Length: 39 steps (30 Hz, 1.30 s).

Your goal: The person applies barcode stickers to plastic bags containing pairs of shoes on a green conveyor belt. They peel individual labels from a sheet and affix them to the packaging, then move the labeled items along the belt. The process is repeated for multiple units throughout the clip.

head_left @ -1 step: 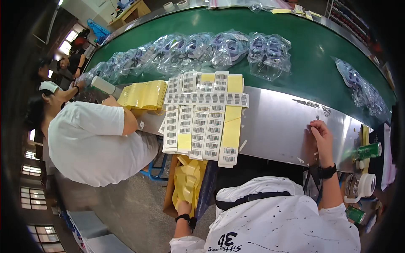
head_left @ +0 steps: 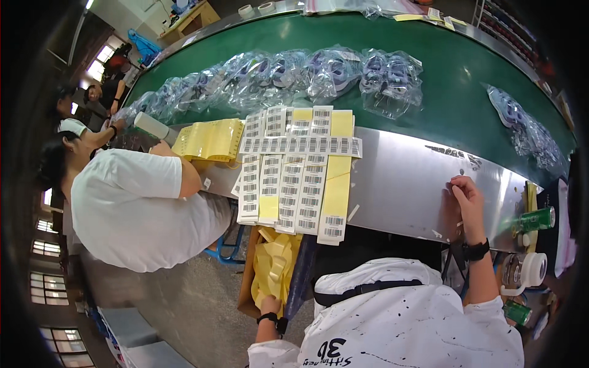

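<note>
My left hand (head_left: pixel 269 305) is low at the near end of a cardboard box (head_left: pixel 247 288), against a heap of yellow paper strips (head_left: pixel 274 260). Its fingers are partly hidden, so whether they grip a strip cannot be made out. Over the near edge of the metal worktop (head_left: pixel 399 178), my right hand (head_left: pixel 470 205) is raised with loosely bent fingers apart and nothing visible in them. Between the hands, several white barcode label strips (head_left: pixel 287 187) with yellow patches lie side by side, crossed by one horizontal label strip (head_left: pixel 300 145).
Bagged shoes (head_left: pixel 334 72) line the green surface (head_left: pixel 442 73); another bagged pair (head_left: pixel 521 122) lies at right. A yellow label stack (head_left: pixel 208 138) sits beside a seated person in white (head_left: pixel 129 208). A green can (head_left: pixel 537 219) and a clear jar (head_left: pixel 523 270) stand at right.
My left hand has shifted very slightly down at the box. The right hand, the label strips and the bagged shoes look the same.
</note>
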Tool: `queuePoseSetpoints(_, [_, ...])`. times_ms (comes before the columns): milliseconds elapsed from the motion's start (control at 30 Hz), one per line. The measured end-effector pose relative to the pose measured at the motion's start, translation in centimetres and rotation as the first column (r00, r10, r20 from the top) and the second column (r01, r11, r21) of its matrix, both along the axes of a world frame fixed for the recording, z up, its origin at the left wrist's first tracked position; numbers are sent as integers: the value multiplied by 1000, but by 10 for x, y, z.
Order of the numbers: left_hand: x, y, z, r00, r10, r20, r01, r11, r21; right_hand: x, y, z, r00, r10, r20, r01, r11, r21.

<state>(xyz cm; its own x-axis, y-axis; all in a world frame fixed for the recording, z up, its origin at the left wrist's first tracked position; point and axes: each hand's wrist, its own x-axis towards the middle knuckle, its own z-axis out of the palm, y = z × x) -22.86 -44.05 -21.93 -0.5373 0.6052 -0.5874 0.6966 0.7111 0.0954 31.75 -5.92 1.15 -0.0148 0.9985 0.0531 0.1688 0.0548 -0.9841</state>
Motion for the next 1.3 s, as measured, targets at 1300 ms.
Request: queuePoseSetpoints(1300, [24,453,253,383,-652,-654,923,248,294,-5,-7,0,967,-193,165,167,973,156])
